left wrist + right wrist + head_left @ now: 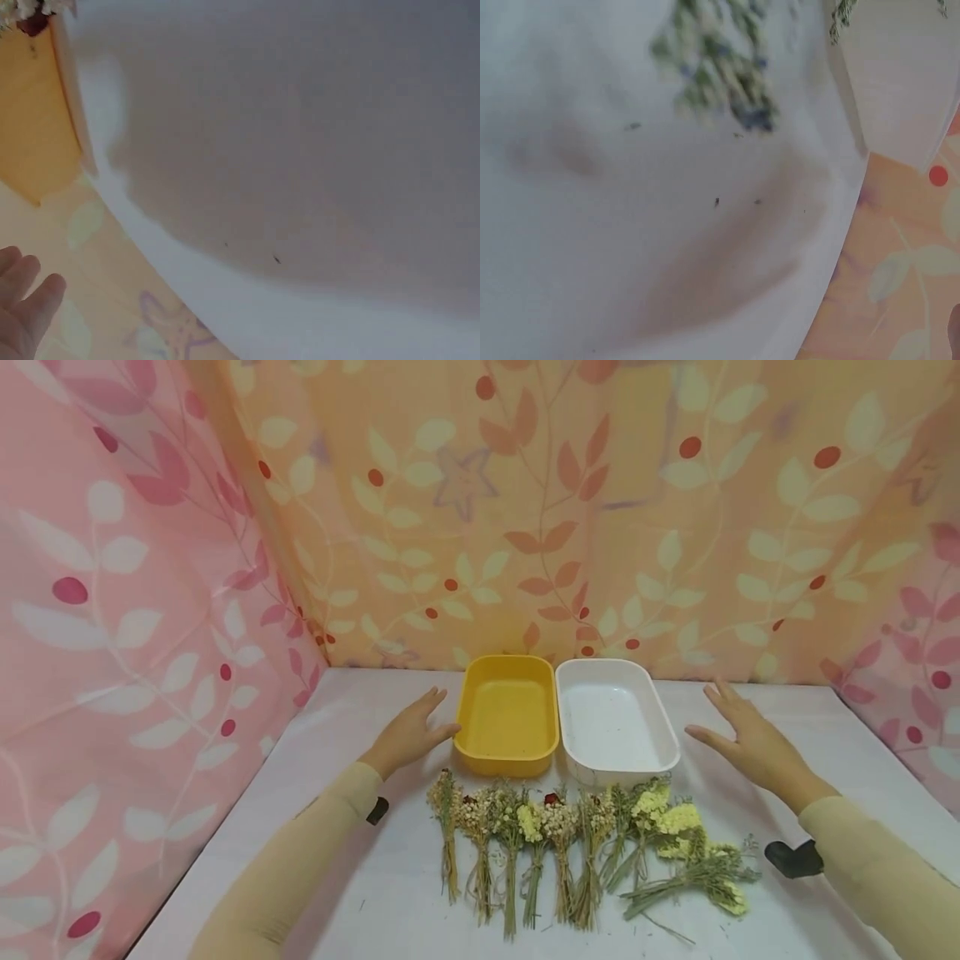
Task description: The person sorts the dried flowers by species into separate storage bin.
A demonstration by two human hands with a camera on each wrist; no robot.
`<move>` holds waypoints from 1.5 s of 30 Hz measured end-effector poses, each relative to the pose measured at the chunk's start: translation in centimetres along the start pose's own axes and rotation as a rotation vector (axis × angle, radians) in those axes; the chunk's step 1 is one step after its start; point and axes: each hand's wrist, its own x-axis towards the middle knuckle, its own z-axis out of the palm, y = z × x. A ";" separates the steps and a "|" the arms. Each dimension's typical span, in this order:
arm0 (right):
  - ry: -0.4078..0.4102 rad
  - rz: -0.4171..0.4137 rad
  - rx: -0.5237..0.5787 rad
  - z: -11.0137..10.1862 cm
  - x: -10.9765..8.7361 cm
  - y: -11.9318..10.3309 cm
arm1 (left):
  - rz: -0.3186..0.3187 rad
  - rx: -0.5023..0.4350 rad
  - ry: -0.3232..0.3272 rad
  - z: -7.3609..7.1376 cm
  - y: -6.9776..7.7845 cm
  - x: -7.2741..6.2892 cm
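Note:
My left hand (407,735) is beside a yellow plastic tub (506,767), fingers extended. Its thumb tip meets the tub's left edge in the head view; I cannot tell whether they touch. To the right of a white tub (617,774), and apart from it, my right hand (761,752) hovers with straight, spread fingers and nothing in it. In front of the tubs lies a row of dried flower bunches (561,827), stems toward me. Further right, yellow-headed bunches (678,818) overlap, and one green bunch (686,878) lies slanted across them.
Both tubs stand side by side on a white-covered table (375,893), and I see nothing inside them beyond small specks. A flower-patterned orange curtain (465,552) closes the back, with pink patterned cloth (150,652) at the sides. Loose stem bits (670,930) lie near the front.

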 end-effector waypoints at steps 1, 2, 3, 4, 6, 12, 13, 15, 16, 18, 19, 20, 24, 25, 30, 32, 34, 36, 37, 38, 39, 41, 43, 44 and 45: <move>-0.004 -0.001 0.008 0.1 -0.1 -0.2 | -0.010 -0.024 -0.004 0.0 0.1 -0.1; -0.007 -0.005 0.013 0.1 -0.1 -0.4 | -0.018 -0.038 -0.006 0.0 0.1 -0.2; -0.010 -0.009 0.017 0.2 -0.2 -0.5 | -0.023 -0.054 -0.007 0.1 0.3 -0.3; -0.012 -0.015 0.022 0.3 -0.3 -0.6 | -0.027 -0.068 -0.009 0.1 0.4 -0.3; -0.015 -0.023 0.036 0.4 -0.6 -0.7 | -0.033 -0.092 -0.014 0.2 0.6 -0.4; -0.018 0.008 0.064 0.7 -1.4 -0.5 | -0.057 -0.167 -0.021 0.6 1.3 -0.5; -0.015 0.014 0.071 0.8 -1.5 -0.5 | -0.063 -0.183 -0.022 0.7 1.4 -0.5; -0.001 0.015 0.085 0.8 -1.7 -0.5 | -0.075 -0.217 -0.023 0.8 1.6 -0.6; 0.007 0.013 0.090 0.8 -1.8 -0.5 | -0.079 -0.235 -0.024 0.8 1.6 -0.6; 0.025 0.007 0.103 0.9 -2.0 -0.7 | -0.090 -0.245 -0.019 0.9 1.6 -0.7; 0.033 0.003 0.108 0.9 -2.1 -0.8 | -0.098 -0.250 -0.015 0.9 1.6 -0.8; 0.042 0.001 0.113 1.0 -2.2 -0.9 | -0.106 -0.256 -0.011 1.0 1.6 -0.8; 0.063 0.001 0.147 1.1 -3.0 -1.3 | -0.146 -0.320 0.001 1.2 1.8 -0.8; 0.068 0.001 0.155 1.2 -3.2 -1.4 | -0.160 -0.346 0.006 1.3 1.8 -0.9; 0.073 0.027 0.183 1.4 -3.9 -1.8 | -0.213 -0.465 0.023 1.4 1.6 -1.3; 0.066 0.044 0.188 1.5 -4.2 -1.8 | -0.226 -0.520 0.023 1.5 1.5 -1.5; 0.063 0.060 0.187 1.6 -4.5 -1.8 | -0.232 -0.575 0.023 1.6 1.4 -1.5; 0.056 0.084 0.185 1.6 -4.9 -1.9 | -0.242 -0.635 0.020 1.8 1.3 -1.5; 0.055 0.095 0.181 1.7 -5.0 -2.0 | -0.248 -0.657 0.018 1.9 1.3 -1.6; 0.052 0.106 0.178 1.7 -5.2 -2.0 | -0.251 -0.676 0.016 2.0 1.2 -1.6; 0.049 0.116 0.177 1.8 -5.3 -2.1 | -0.254 -0.694 0.014 2.0 1.2 -1.6; 0.037 0.131 0.170 1.9 -5.6 -2.4 | -0.259 -0.719 0.015 2.2 1.2 -1.7; 0.031 0.129 0.160 2.0 -5.8 -2.8 | -0.260 -0.730 0.022 2.3 1.3 -1.7; 0.027 0.125 0.158 2.1 -5.9 -3.0 | -0.258 -0.733 0.027 2.3 1.3 -1.7; 0.025 0.121 0.157 2.1 -5.9 -3.1 | -0.261 -0.736 0.033 2.3 1.4 -1.7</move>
